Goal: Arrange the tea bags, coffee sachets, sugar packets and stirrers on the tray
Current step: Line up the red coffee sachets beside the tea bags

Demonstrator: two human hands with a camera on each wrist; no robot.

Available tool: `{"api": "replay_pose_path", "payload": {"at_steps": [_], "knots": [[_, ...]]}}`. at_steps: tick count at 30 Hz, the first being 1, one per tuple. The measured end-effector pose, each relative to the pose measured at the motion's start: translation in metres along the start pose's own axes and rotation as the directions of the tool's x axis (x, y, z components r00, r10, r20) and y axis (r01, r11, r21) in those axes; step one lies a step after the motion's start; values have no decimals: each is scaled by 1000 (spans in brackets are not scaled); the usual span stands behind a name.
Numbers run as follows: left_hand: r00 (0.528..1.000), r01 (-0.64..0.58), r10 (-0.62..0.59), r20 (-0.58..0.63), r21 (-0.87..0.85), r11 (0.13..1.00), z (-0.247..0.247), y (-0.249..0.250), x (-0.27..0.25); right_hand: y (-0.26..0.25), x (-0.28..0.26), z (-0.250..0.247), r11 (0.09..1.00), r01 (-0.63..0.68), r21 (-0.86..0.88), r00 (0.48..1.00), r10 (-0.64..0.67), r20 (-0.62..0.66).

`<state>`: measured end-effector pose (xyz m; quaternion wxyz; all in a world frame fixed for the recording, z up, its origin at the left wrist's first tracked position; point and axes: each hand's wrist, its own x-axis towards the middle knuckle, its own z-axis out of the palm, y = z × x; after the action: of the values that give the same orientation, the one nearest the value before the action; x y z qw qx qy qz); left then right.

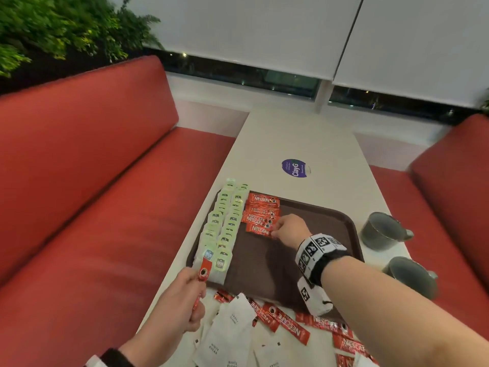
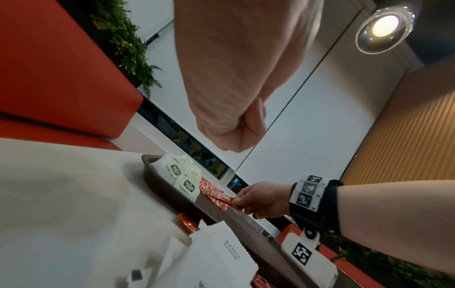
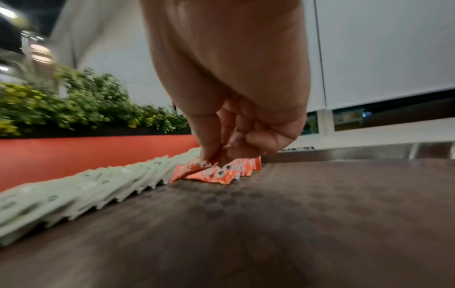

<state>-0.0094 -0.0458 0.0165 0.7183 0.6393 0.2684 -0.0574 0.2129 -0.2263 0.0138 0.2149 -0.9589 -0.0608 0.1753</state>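
A brown tray [image 1: 312, 226] lies on the white table. Two rows of pale green tea bags [image 1: 225, 223] run along its left side. Beside them sits a stack of red coffee sachets [image 1: 260, 211]. My right hand [image 1: 287, 230] pinches the end of the nearest sachet [image 3: 194, 168] of that stack, low over the tray [image 3: 295, 214]. My left hand [image 1: 182, 300] grips several red coffee sachets [image 1: 203, 274] at the tray's near left corner. Loose red sachets [image 1: 288, 324] and white sugar packets [image 1: 227, 329] lie on the table in front of the tray.
Two grey mugs [image 1: 381, 230] [image 1: 412, 276] stand on the table right of the tray. A round purple sticker [image 1: 295, 168] lies further back. Red benches [image 1: 92, 181] flank the table on both sides, with plants [image 1: 53, 30] behind the left one.
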Motion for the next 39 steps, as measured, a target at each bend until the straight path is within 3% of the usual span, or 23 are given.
{"api": "replay_pose_path", "payload": {"at_steps": [9, 15, 18, 21, 24, 26, 29, 31, 33, 36, 39], "knots": [[999, -42, 41, 6, 186, 982, -12, -6, 5, -8, 42, 9, 982, 13, -187, 999, -5, 40], [998, -65, 61, 26, 198, 978, -8, -4, 7, -9, 41, 15, 974, 4, -225, 1000, -6, -6], [997, -77, 73, 29, 200, 977, -6, 0, 7, -10, 36, 11, 987, 46, -153, 996, -58, -75], [996, -85, 77, 49, 188, 979, -2, 9, 7, -15, 15, 1, 986, 120, -117, 982, -136, -135], [992, -95, 79, 101, 166, 982, 3, 18, 8, -27, -27, -10, 953, 297, -51, 946, -301, -121], [984, -125, 104, 143, 149, 981, 6, 24, 7, -35, -64, -20, 913, 403, 55, 914, -399, -79], [969, -181, 150, 197, 150, 972, 15, 31, 4, -44, -115, -28, 854, 483, 193, 860, -504, 81], [957, -209, 168, 238, 161, 965, 20, 34, 0, -41, -132, -23, 841, 495, 220, 840, -528, 129], [952, -231, 187, 242, 170, 958, 23, 36, -2, -34, -137, -19, 849, 487, 206, 854, -512, 91], [957, -261, 229, 178, 178, 949, 25, 37, -5, -25, -144, -23, 872, 435, 225, 886, -459, 64], [952, -296, 276, 131, 182, 938, 27, 36, -10, -22, -154, -22, 880, 445, 165, 879, -465, 108]]}}
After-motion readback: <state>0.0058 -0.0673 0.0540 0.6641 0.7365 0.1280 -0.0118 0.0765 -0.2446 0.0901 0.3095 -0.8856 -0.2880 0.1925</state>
